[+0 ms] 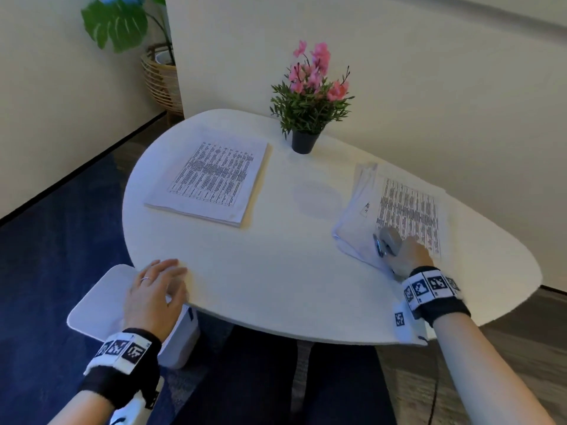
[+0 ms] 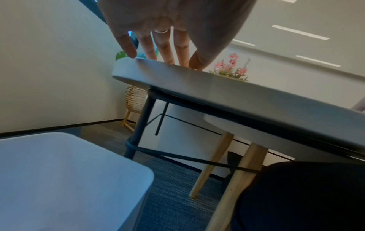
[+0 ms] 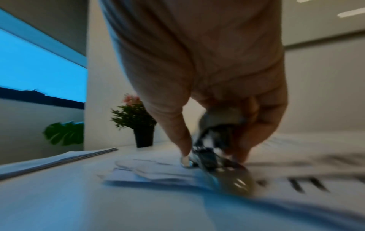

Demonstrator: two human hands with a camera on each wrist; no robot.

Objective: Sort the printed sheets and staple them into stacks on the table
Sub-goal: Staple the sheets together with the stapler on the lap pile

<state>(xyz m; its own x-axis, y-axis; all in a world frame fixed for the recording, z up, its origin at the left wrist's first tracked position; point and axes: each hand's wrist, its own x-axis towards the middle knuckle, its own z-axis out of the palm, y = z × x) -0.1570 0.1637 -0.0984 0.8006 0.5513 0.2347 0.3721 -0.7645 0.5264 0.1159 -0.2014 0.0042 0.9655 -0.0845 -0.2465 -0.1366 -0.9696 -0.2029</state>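
A neat stack of printed sheets (image 1: 211,182) lies on the left half of the white table (image 1: 276,256). A looser pile of printed sheets (image 1: 395,210) lies on the right half. My right hand (image 1: 408,256) grips a grey stapler (image 1: 387,242) at the near edge of that pile; the stapler (image 3: 219,150) rests on the paper between thumb and fingers. My left hand (image 1: 159,286) holds nothing, its straight fingers (image 2: 164,48) resting on the table's near left edge.
A black pot of pink flowers (image 1: 310,102) stands at the table's back edge by the wall. A white box-like stool (image 1: 101,305) sits beside the table under my left hand. A wicker planter (image 1: 159,75) stands in the far corner. Blue carpet covers the floor.
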